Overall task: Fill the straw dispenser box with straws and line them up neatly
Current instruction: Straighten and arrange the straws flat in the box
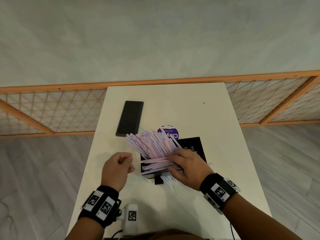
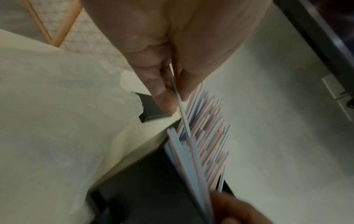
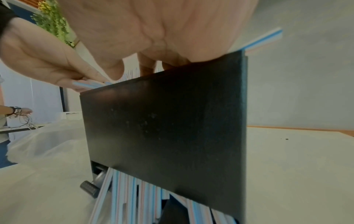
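Observation:
A black straw dispenser box stands on the white table, heaped with pink-and-blue striped straws that fan up and left over its rim. My right hand lies on the straws across the box top, fingers straight and spread. My left hand, just left of the box, pinches the end of one straw that reaches into the heap. In the right wrist view the box's front wall fills the middle and more straws poke out of its bottom slot beside a knob.
The flat black lid lies at the back left, a purple round sticker behind the box. A clear plastic bag lies on the table's left. A white marked device sits at the near edge. Another person's hand shows far off.

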Demonstrator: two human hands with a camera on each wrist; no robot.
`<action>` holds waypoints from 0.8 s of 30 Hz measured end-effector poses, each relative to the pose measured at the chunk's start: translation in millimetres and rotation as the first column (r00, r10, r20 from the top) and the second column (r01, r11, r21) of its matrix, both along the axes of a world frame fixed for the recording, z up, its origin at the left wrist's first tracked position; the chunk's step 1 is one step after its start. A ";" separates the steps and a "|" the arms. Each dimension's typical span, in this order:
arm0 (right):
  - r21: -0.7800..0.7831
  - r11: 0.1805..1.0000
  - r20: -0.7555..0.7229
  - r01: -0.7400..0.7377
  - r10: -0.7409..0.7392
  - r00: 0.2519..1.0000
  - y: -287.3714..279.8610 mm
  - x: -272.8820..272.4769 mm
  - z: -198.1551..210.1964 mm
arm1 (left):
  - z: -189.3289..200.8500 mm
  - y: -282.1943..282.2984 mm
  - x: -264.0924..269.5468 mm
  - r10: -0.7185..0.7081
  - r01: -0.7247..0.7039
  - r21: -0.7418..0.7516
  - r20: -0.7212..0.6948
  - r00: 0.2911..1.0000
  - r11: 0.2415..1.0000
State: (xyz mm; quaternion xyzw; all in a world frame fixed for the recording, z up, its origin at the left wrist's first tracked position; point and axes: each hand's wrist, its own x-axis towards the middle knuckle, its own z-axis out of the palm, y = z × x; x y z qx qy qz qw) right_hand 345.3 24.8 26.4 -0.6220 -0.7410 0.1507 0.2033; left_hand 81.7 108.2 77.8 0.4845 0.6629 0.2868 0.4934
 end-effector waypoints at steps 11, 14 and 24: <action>-0.063 0.996 -0.043 -0.063 0.060 0.997 17.2 -4.2 6.7 | 57.9 2.3 -40.6 -0.028 0.052 0.215 -0.111 0.993 0.975; -0.088 0.995 0.001 -0.049 0.050 0.999 21.9 -2.5 12.5 | 45.5 -4.0 -25.1 -0.086 0.118 0.223 -0.151 0.985 0.968; -0.355 0.909 0.245 0.221 -0.137 0.960 -13.1 45.5 57.2 | -19.4 -11.1 23.1 -0.257 0.321 0.232 -0.266 0.929 0.918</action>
